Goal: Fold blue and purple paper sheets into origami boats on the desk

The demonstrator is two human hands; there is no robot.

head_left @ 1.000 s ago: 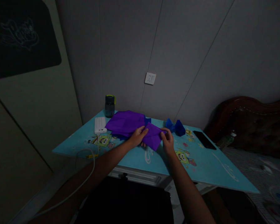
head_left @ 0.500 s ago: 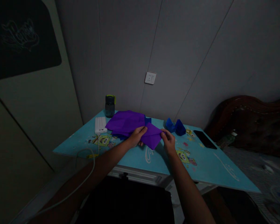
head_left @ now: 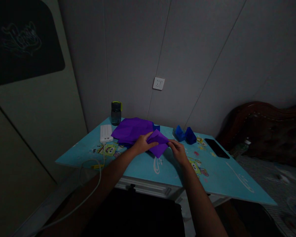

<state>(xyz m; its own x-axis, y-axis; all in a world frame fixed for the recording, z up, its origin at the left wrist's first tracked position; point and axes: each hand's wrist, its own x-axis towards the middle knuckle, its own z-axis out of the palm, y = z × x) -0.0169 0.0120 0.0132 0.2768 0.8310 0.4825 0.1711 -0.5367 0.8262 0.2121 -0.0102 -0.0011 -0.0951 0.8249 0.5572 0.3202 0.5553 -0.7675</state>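
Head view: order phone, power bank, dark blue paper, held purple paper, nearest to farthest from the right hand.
1. Held purple paper, touching the right hand
2. Dark blue paper, right and behind
3. Phone, farther right
4. Power bank, left

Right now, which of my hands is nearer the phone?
Your right hand. It pinches the right corner of the held paper, left of the phone; your left hand, on the paper's left side, is farther left.

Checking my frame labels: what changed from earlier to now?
Left hand moved its thumb down across the folded purple paper; right hand shifted its fingertips slightly left. Both keep hold. Purple paper stack, power bank, phone stayed put.
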